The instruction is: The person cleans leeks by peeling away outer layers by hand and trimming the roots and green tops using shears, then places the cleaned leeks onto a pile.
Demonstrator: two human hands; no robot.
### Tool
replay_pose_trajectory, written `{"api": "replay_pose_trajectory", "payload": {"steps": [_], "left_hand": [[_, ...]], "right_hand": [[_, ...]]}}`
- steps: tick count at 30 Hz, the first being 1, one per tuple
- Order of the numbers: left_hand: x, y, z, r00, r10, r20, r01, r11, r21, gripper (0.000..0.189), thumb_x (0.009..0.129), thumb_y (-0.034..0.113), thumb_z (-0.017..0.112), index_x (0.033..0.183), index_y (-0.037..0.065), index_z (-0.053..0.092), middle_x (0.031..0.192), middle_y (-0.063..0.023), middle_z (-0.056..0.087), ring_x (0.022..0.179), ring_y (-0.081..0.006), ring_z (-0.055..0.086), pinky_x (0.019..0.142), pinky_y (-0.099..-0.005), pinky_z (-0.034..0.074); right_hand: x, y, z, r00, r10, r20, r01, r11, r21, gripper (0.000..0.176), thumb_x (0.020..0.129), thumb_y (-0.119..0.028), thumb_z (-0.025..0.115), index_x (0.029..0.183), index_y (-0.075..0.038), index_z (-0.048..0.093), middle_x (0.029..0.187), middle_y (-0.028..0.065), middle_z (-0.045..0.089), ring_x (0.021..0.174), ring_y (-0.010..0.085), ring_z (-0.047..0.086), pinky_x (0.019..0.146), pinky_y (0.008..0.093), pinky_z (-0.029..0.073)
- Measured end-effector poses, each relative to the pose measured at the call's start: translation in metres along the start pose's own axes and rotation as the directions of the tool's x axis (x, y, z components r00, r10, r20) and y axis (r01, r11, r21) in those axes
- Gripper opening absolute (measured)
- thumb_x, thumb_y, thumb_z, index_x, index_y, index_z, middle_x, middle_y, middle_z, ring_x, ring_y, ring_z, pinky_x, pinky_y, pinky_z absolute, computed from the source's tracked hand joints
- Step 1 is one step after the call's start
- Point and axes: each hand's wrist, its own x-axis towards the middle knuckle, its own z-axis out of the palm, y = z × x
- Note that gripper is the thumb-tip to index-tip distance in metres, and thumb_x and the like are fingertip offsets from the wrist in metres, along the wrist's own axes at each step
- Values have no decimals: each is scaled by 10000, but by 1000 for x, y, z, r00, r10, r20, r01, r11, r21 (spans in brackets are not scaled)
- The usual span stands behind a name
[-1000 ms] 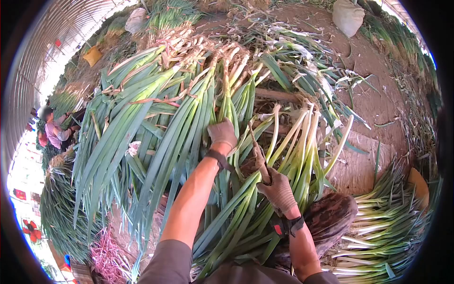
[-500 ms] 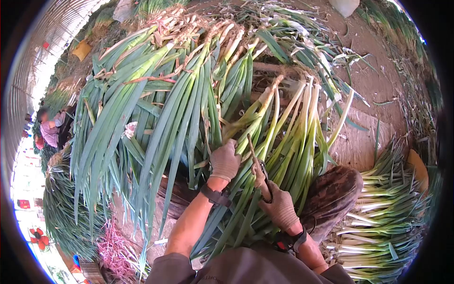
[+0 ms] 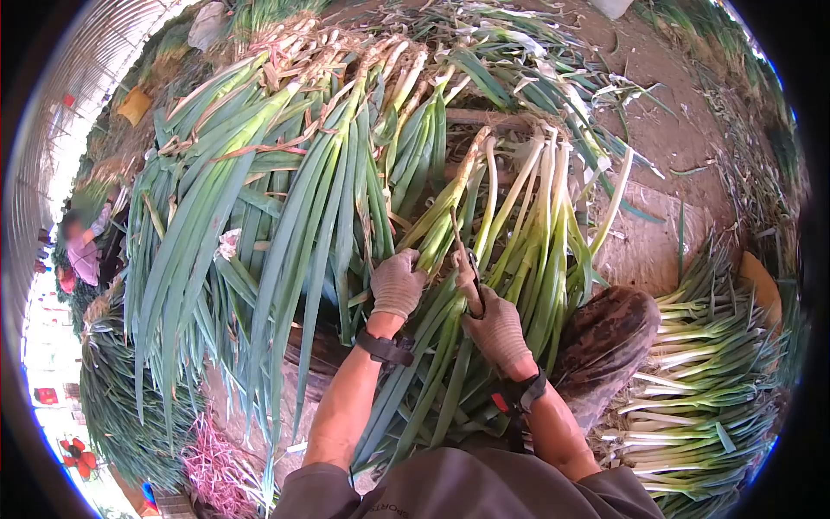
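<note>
My left hand [image 3: 398, 284], in a knit glove, is closed around a long green onion [image 3: 441, 223] from the bunch in front of me, its brownish white end pointing away. In my gloved right hand [image 3: 499, 330] is a thin-bladed tool [image 3: 465, 275] with a pale wrapped handle, its dark tip pointing up and away beside the stalks. Just right of the tool lie more green onions [image 3: 543, 227], white ends away from me and leaves running toward my lap. The fingers of both hands are partly hidden.
A large heap of untrimmed green onions [image 3: 285, 182] spreads to my left. Cleaner stalks [image 3: 683, 415] lie in rows at right, beyond my knee [image 3: 609, 333]. Pink ties [image 3: 220, 471] lie at lower left near a bundle [image 3: 130, 389]. Another person [image 3: 85, 251] sits far left.
Both hands have shifted slightly left and up in view, with the tool still in the right. The whole view has moved a little. The stalk by my left hand, blurred before, now looks sharper.
</note>
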Motion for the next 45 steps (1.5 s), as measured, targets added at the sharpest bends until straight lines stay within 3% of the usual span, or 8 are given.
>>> {"api": "replay_pose_trajectory", "payload": {"steps": [5, 14, 20, 26, 29, 32, 35, 45], "left_hand": [[0, -4, 4, 997, 43, -56, -43, 999, 12, 327, 783, 232, 657, 1071, 86, 707, 912, -200, 713, 895, -378, 688, 815, -466, 534], [-6, 2, 5, 996, 58, -64, -53, 996, 70, 308, 794, 246, 672, 1052, 79, 697, 887, -233, 694, 879, -405, 680, 798, -481, 535], [-7, 3, 2, 997, 58, -45, -54, 994, 95, 314, 796, 248, 670, 1055, 71, 686, 876, -226, 695, 867, -407, 679, 795, -492, 530], [-7, 3, 2, 997, 67, -40, -63, 994, 92, 329, 795, 238, 664, 1071, 60, 685, 897, -214, 694, 878, -402, 677, 807, -486, 528], [-6, 4, 0, 999, 41, -4, -41, 996, 81, 392, 797, 246, 704, 1143, 63, 690, 996, -209, 711, 940, -376, 686, 831, -441, 535], [-8, 4, -1, 998, 57, -16, -56, 995, 87, 384, 799, 258, 692, 1126, 58, 693, 968, -211, 711, 921, -382, 686, 817, -442, 532], [-7, 1, 1, 997, 78, -26, -76, 995, 57, 330, 799, 244, 663, 1078, 69, 694, 921, -213, 697, 886, -394, 680, 799, -474, 530], [-2, -11, -3, 996, 86, 17, -83, 990, -116, 347, 796, 256, 642, 1073, 56, 705, 940, -224, 699, 904, -387, 680, 803, -442, 526]], "right_hand": [[17, 2, 6, 1000, 23, -12, -24, 998, -54, 431, 758, -196, 711, 1092, 47, 589, 891, 276, 661, 879, 439, 655, 784, 464, 514], [8, 0, 9, 999, 38, -33, -37, 999, 28, 457, 753, -217, 739, 1101, 45, 599, 893, 268, 667, 887, 441, 655, 792, 460, 518], [54, 4, 3, 997, 3, -82, -9, 997, -72, 417, 756, -252, 738, 1022, 44, 615, 892, 277, 664, 888, 438, 651, 796, 473, 508], [68, 4, -6, 996, 37, -79, -42, 997, -69, 401, 744, -241, 735, 1011, 39, 631, 910, 268, 675, 903, 433, 655, 816, 472, 511], [85, 10, -5, 994, 14, -107, -24, 995, -93, 358, 750, -217, 715, 1008, 22, 645, 940, 270, 682, 939, 435, 657, 843, 477, 518], [107, 8, -12, 992, 25, -120, -37, 994, -98, 320, 753, -215, 693, 976, 14, 665, 938, 270, 685, 948, 425, 662, 860, 472, 518], [130, 8, -20, 995, 49, -84, -57, 993, -98, 348, 750, -229, 696, 994, 17, 665, 937, 272, 685, 953, 419, 667, 866, 468, 519], [182, -1, -37, 991, 33, -130, -55, 985, -166, 391, 727, -277, 723, 957, 39, 704, 900, 275, 693, 906, 412, 683, 828, 461, 539]]}}
